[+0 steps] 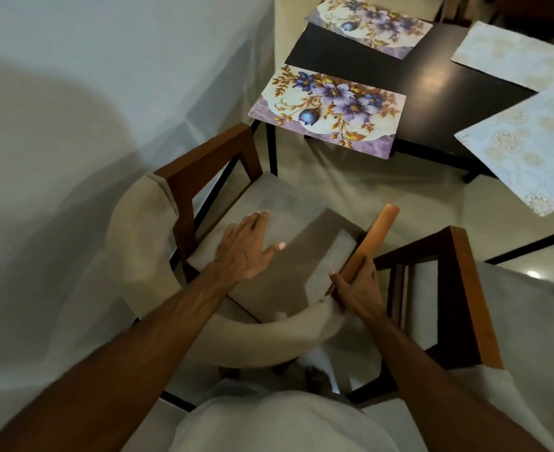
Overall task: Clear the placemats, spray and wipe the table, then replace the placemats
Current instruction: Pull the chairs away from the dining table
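No brand names or readable text anywhere, just patterns. The black rectangular table [409,76] has four placemats on it. Two are purple-and-cream floral placemats with gold leaves: the near floral placemat [329,110] hangs off the table's near-left corner, long axis running left to right and tilted a bit down toward the right, and the far floral placemat [370,24] sits at the far-left corner with the same tilt. On the right side are two pale blue placemats with a faint cream lace print: the far pale placemat [513,57] and the near pale placemat [526,148], which sticks out past the table edge, its long axis running diagonally from upper right to lower left.

The left hand [244,247] lies flat, fingers spread, on the grey cushioned seat of a brown wooden chair [203,168]. The right hand [357,288] is wrapped around an orange stick-like object [375,236] at its lower end; the object points up and to the right. Can't tell what it actually is.
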